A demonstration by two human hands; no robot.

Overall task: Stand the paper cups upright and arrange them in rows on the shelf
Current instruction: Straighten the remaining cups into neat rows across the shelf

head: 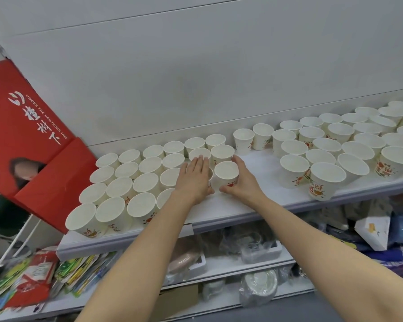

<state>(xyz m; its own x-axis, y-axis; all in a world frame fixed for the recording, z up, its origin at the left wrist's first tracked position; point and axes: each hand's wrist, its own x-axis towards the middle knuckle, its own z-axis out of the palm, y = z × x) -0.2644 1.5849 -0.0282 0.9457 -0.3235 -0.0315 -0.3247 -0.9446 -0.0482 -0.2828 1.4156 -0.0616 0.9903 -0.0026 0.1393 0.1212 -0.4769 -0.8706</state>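
Several white paper cups stand upright in rows on the left part of the white shelf point(242, 212). My right hand point(241, 180) wraps around one upright cup point(226, 171) at the right end of that block. My left hand point(193, 176) lies flat with straight fingers over a cup point(210, 175) beside it, mostly hiding it. A second group of upright cups point(335, 145) fills the shelf's right part. Two cups point(243, 138) stand apart near the back wall between the groups.
A red cardboard box point(26, 135) leans at the shelf's left end against the cups. Bare shelf surface lies between the two cup groups. Lower shelves hold packets point(40, 277), plastic bags and foam trays. The grey wall backs the shelf.
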